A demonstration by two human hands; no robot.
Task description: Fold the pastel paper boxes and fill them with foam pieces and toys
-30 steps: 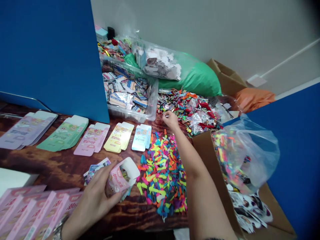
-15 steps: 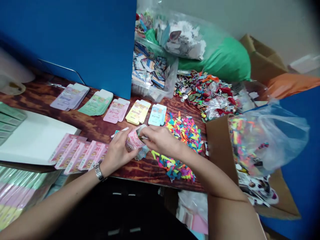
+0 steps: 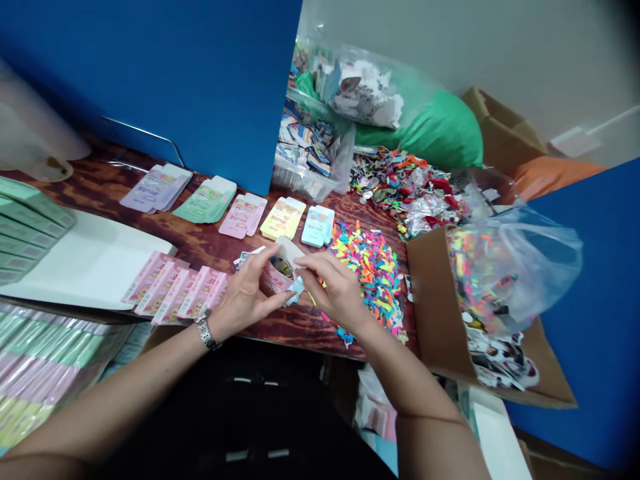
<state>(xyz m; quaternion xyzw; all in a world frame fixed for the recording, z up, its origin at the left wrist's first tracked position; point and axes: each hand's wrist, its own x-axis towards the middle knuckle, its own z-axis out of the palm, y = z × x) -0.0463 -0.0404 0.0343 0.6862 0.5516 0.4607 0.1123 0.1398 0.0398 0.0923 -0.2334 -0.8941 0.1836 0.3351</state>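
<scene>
The left hand's grip (image 3: 245, 293) is clamped on an open pink paper carton (image 3: 275, 279), held above the wooden surface (image 3: 250, 327). The right hand's grip (image 3: 333, 287) is closed at its white flap, beside a pale blue scrap (image 3: 295, 291).

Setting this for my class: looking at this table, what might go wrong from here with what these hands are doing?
The open pink carton in the left hand could tip and spill what is inside it. The right hand is close to the loose multicoloured pieces, so a slip of that forearm might scatter them, perhaps over the table edge. The wristwatch sits near the flat pink cartons and might catch them.
</scene>
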